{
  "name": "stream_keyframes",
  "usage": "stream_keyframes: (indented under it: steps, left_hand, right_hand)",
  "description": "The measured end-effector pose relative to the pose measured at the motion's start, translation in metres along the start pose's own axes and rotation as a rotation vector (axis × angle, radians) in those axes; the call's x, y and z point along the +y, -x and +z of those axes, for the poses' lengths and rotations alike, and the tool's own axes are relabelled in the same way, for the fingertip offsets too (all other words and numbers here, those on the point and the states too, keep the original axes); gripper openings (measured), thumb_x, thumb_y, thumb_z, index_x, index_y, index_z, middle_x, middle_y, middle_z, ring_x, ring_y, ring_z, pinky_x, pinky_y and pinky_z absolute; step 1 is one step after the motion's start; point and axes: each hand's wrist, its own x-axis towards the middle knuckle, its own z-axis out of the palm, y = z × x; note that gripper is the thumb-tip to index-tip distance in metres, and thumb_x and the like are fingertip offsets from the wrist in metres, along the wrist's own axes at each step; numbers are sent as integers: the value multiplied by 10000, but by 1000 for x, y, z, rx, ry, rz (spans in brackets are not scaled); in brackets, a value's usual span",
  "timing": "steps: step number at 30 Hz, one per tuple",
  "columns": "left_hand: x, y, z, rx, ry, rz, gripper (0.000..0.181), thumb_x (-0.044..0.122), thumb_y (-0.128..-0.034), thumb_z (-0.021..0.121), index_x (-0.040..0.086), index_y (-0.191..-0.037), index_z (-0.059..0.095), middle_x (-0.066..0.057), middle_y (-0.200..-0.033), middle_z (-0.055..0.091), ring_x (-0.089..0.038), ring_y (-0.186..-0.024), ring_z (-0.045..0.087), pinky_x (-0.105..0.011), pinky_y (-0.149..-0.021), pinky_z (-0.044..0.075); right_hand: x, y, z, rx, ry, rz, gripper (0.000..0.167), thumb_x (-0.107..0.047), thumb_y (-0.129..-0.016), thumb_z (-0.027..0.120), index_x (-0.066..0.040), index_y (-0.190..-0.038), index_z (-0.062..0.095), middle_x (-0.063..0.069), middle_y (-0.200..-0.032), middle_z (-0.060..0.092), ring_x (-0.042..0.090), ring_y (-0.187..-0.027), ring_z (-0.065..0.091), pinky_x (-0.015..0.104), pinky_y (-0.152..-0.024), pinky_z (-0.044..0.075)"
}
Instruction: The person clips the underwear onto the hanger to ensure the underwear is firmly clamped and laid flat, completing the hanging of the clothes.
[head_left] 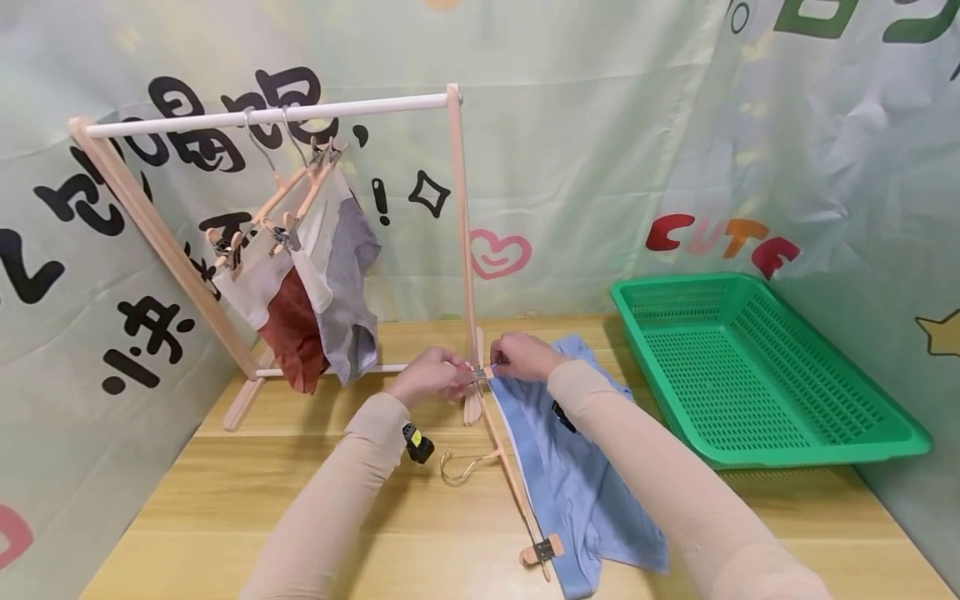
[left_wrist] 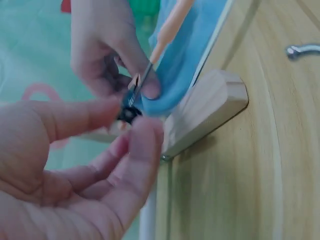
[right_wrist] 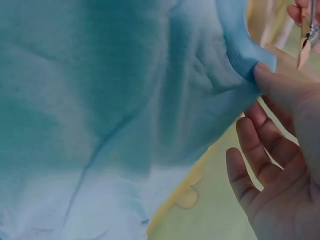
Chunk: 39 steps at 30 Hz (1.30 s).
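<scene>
A wooden clip hanger [head_left: 512, 479] lies on the table beside the waistband of light blue shorts [head_left: 577, 467]. My left hand [head_left: 435, 377] pinches the clip [left_wrist: 129, 112] at the hanger's far end between thumb and finger. Close by, my right hand [head_left: 525, 357] pinches the far corner of the waistband; in the right wrist view the thumb presses on the blue cloth [right_wrist: 245, 60], with the clip [right_wrist: 304, 45] just apart from it. The near-end clip [head_left: 542, 550] meets the waistband's other corner; whether it grips the cloth I cannot tell. The hanger's metal hook [head_left: 457, 477] points left.
A small wooden rack [head_left: 459, 208] stands at the back left. From its white rail [head_left: 360, 107] hang two clip hangers with a white and rust-red garment [head_left: 296, 333] and a grey one [head_left: 348, 283]. A green basket [head_left: 817, 457] sits on the right.
</scene>
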Motion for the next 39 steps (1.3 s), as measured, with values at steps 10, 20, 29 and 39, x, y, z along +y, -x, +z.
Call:
stream_keyframes:
  steps: [10, 20, 29, 39]
  left_hand:
    - [-7, -3, -24, -102, 100, -94, 227, 148, -1028, 732, -78, -1052, 743, -30, -821, 717, -102, -737, 650, -246, -817, 602]
    - [-1, 5, -22, -73, 104, -135, 164, 63, -1027, 689, -52, -912, 676, -73, -852, 689, -136, -761, 687, -223, -787, 630]
    - [2, 7, -19, -7, 114, -114, 177, 15, -1031, 661, -126, -1138, 670, -141, -1010, 718, -122, -787, 677, -222, -822, 623]
    - [0, 5, -11, 88, 153, -73, 216, -29, -1020, 655, -149, -1198, 678, -172, -1037, 717, -83, -744, 651, -165, -749, 584]
  right_hand:
    - [4, 1, -15, 38, -215, 8, 92, -145, -1034, 725, -62, -1016, 687, 44, -905, 703, 132, -815, 596, 290, -792, 517]
    - [4, 6, -27, 44, -261, -34, 81, -99, -1055, 667, -33, -1030, 706, 85, -939, 740, 141, -847, 628, 301, -826, 541]
    - [3, 9, -33, 48, -276, -69, 115, -98, -1074, 629, -29, -1042, 714, 70, -930, 710, 119, -827, 572, 283, -819, 501]
    - [1, 9, -39, 29, -264, -33, 102, -151, -1080, 642, -88, -1039, 710, 15, -946, 690, 140, -867, 583, 315, -870, 500]
